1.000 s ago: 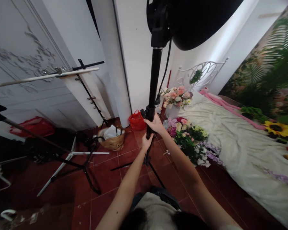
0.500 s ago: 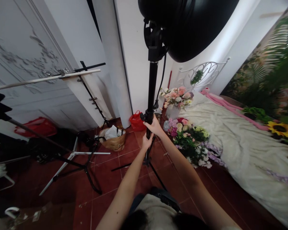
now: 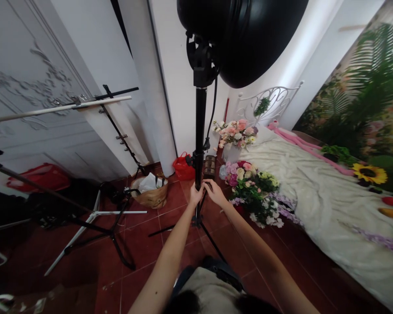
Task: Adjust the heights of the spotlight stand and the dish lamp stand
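Note:
A black light stand (image 3: 201,115) rises upright in front of me, carrying a large black lamp reflector (image 3: 249,39) at its top. My left hand (image 3: 195,195) is wrapped round the lower part of the pole. Close against it on the right side, my right hand (image 3: 215,192) has its fingers bent in at the pole, near the left fingertips; exactly what they pinch is partly hidden. Above both hands is a collar with a knob (image 3: 190,160). A black cable with a plug (image 3: 207,144) hangs beside the pole.
Left are a woven basket (image 3: 157,198), a red bag (image 3: 183,168) and another stand with spread legs (image 3: 113,231). Right are artificial flowers (image 3: 245,179) and a bed with a pale cover (image 3: 321,205). A small brown chest (image 3: 210,165) stands behind the pole.
My right hand has moved down from the collar to the lower pole, beside my left hand. The left hand stays on the pole. The view has shifted slightly to the right.

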`<state>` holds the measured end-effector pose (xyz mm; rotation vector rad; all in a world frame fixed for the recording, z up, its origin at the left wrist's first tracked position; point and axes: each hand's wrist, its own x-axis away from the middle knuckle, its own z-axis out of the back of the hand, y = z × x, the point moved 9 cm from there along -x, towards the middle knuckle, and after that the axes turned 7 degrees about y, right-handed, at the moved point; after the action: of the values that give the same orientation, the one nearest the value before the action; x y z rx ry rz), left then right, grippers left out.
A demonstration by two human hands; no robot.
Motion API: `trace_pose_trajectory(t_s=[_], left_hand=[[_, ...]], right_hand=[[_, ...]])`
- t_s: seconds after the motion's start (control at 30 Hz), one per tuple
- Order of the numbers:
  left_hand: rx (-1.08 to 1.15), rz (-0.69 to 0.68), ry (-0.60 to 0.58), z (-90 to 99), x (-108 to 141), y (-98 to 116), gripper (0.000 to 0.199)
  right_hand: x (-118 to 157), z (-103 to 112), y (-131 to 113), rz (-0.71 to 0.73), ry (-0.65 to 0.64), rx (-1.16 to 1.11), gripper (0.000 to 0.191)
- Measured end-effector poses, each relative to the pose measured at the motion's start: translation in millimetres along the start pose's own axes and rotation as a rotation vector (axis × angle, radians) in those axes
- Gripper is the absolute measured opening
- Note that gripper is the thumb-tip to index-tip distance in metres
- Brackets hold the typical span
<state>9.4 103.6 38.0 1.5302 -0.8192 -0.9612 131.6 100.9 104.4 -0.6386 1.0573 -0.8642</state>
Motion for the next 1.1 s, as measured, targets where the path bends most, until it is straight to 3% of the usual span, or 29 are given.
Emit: trace_pose_trajectory(t_s=[0.27, 0.47, 0.6, 0.7, 0.87, 1.1], left_hand=[[-0.071, -0.051, 0.023, -0.4, -1, 2, 0.036], [-0.038, -0.026, 0.025, -1.6, -2, -5, 0.036], [-0.022, 0.019, 0.035, -1.5, -2, -9, 0.037], [-0.041, 0.0, 0.04, 0.0, -2, -5, 0.038], [-0.061, -0.032, 0.038, 1.5, 1, 6, 0.037], [-0.024, -0.024, 0.027, -1.8, 1, 5, 0.038]], right_hand=[[15, -22, 57, -0.154, -0.052, -0.02, 0.03], [17, -29, 90, -0.256, 0.09, -0.064, 0.027], [24, -31, 121, -0.481, 0.194, -0.191, 0.031], [28, -29, 138, -0.572, 0.29, -0.248, 0.032], [19, -32, 151, -0.588, 0.358, -0.273, 0.029], [9, -47, 137, -0.536, 0.385, -0.383, 0.025]])
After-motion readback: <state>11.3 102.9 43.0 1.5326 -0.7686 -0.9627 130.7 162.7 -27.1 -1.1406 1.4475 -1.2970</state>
